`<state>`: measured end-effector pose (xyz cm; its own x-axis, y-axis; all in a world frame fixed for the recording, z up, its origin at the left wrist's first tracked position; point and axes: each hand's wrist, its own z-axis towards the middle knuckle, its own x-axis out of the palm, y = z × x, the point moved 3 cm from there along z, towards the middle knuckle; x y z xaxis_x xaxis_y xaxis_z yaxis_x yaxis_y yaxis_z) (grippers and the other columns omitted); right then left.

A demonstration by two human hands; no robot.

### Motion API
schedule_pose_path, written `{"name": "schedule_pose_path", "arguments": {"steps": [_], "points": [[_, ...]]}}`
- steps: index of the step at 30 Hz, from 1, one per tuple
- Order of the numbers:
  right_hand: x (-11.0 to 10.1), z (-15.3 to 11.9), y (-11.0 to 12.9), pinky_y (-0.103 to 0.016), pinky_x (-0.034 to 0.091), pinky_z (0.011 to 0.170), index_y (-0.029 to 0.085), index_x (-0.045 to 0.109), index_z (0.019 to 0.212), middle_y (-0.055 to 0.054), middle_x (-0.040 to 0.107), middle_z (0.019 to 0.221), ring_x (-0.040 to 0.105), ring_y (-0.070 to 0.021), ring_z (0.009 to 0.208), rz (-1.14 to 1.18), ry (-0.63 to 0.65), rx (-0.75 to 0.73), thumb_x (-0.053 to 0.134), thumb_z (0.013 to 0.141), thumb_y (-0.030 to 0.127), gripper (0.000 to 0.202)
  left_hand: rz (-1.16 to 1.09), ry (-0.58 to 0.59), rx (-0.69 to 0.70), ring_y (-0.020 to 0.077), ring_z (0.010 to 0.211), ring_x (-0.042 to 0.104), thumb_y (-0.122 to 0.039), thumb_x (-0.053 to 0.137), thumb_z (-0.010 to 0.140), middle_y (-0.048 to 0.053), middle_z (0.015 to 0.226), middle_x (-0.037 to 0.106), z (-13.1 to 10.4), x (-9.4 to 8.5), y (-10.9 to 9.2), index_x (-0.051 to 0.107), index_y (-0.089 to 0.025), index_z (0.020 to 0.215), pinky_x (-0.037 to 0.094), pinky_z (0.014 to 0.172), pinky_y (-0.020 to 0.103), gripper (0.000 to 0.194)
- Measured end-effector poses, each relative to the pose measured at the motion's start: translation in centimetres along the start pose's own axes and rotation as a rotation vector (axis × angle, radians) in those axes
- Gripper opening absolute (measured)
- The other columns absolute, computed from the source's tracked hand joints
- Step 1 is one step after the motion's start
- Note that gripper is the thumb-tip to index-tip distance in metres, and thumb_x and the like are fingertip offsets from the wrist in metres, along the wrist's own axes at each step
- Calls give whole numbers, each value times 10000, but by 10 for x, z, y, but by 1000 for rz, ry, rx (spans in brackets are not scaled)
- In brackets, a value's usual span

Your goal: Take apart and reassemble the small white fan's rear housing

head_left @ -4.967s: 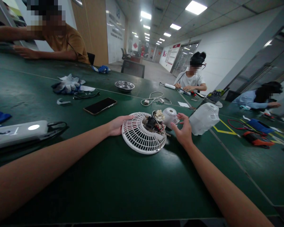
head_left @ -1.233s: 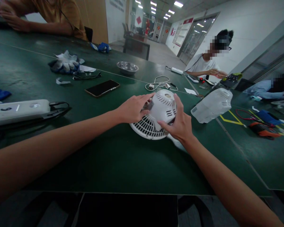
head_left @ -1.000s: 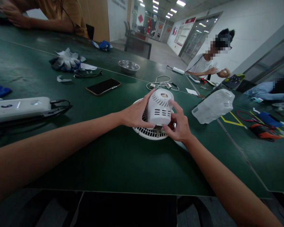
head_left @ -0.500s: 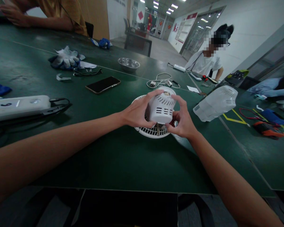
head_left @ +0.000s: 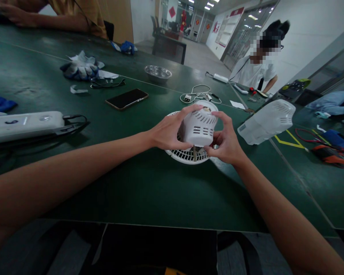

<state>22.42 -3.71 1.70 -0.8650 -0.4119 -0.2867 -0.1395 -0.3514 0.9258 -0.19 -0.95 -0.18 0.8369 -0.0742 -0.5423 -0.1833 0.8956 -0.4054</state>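
A white slotted housing (head_left: 200, 128) is held between my two hands, above a round white grille (head_left: 186, 157) that lies on the green table (head_left: 149, 191). My left hand (head_left: 170, 130) grips its left side, thumb low and fingers near the top. On the right side, my right hand (head_left: 226, 141) has a finger at the top rim and the thumb at the lower edge. A thin brownish part shows below the housing, over the grille. The fingers partly hide the gap between housing and grille.
A white translucent cover (head_left: 266, 122) stands to the right. Behind lie a white cable (head_left: 200, 93), a metal bowl (head_left: 158, 73) and a phone (head_left: 127, 99). A white device (head_left: 25, 126) lies left. People sit across the table.
The whole view has shifted slightly, so the table items appear a little higher and further right. Both hands keep their hold on the housing, which looks slightly lower against the grille.
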Motion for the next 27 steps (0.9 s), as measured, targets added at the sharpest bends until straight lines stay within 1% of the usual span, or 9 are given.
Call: {"name": "schedule_pose_path", "arguments": {"steps": [4, 10, 13, 16, 19, 21, 23, 25, 27], "points": [[1, 0, 2, -262, 557, 420, 358, 368, 1470, 37, 666, 891, 635, -140, 550, -21, -3, 6, 908, 609, 207, 1028, -26, 9, -1, 440, 1278, 589, -622, 835, 718, 154, 1632, 401, 1, -2, 0, 243, -345, 1608, 523, 1008, 610, 1105], [0, -2, 5, -322, 576, 475, 354, 358, 1517, -11, 703, 967, 681, -198, 636, -31, 5, 79, 926, 597, 264, 1085, -27, 66, -109, 486, 1391, 496, -782, 830, 631, 146, 1644, 415, 3, -8, 2, 325, -331, 1608, 441, 1119, 651, 1188], [0, -3, 5, -367, 604, 531, 349, 391, 1501, -46, 720, 1073, 720, -247, 743, -52, -70, 66, 956, 565, 346, 1094, 19, 57, -129, 477, 1379, 508, -850, 780, 628, 166, 1616, 459, 1, -4, 0, 309, -308, 1629, 421, 1132, 640, 1232], [2, -4, 5, -439, 637, 660, 360, 396, 1504, -62, 714, 1166, 730, -295, 882, -132, -199, -9, 965, 573, 402, 1092, 94, 37, -141, 442, 1361, 532, -852, 730, 695, 173, 1574, 514, 0, 1, -3, 266, -281, 1655, 399, 1148, 607, 1210], [0, -3, 5, -527, 636, 819, 375, 412, 1508, -73, 657, 1331, 688, -366, 1082, -290, -291, -101, 944, 601, 417, 1052, 123, 39, -124, 402, 1329, 570, -789, 696, 792, 154, 1587, 516, -1, 0, -4, 271, -290, 1656, 413, 1136, 569, 1084], [-7, -2, 2, -582, 606, 919, 370, 445, 1503, -71, 598, 1434, 634, -411, 1200, -374, -343, -143, 894, 653, 434, 963, 120, 42, -133, 375, 1278, 616, -703, 668, 869, 144, 1592, 518, -3, -4, -3, 279, -297, 1652, 432, 1111, 557, 964], [-18, -1, -3, -622, 567, 988, 372, 431, 1529, -66, 594, 1443, 607, -421, 1249, -402, -395, -161, 825, 718, 444, 904, 129, 32, -177, 361, 1261, 631, -603, 625, 934, 133, 1562, 553, -5, -8, 0, 302, -292, 1642, 422, 1114, 570, 838], [-27, 0, -11, -646, 536, 1037, 385, 368, 1572, -61, 597, 1448, 604, -408, 1272, -385, -391, -144, 795, 750, 443, 929, 154, 7, -248, 366, 1303, 599, -540, 573, 971, 130, 1524, 587, -7, -10, 4, 363, -268, 1613, 401, 1129, 596, 728], [-32, 2, -18, -652, 516, 1076, 394, 330, 1588, -58, 535, 1533, 570, -407, 1336, -364, -344, -121, 843, 715, 444, 1014, 177, -33, -348, 379, 1356, 549, -522, 524, 995, 137, 1523, 582, -10, -10, 10, 440, -238, 1563, 390, 1137, 618, 641]]}}
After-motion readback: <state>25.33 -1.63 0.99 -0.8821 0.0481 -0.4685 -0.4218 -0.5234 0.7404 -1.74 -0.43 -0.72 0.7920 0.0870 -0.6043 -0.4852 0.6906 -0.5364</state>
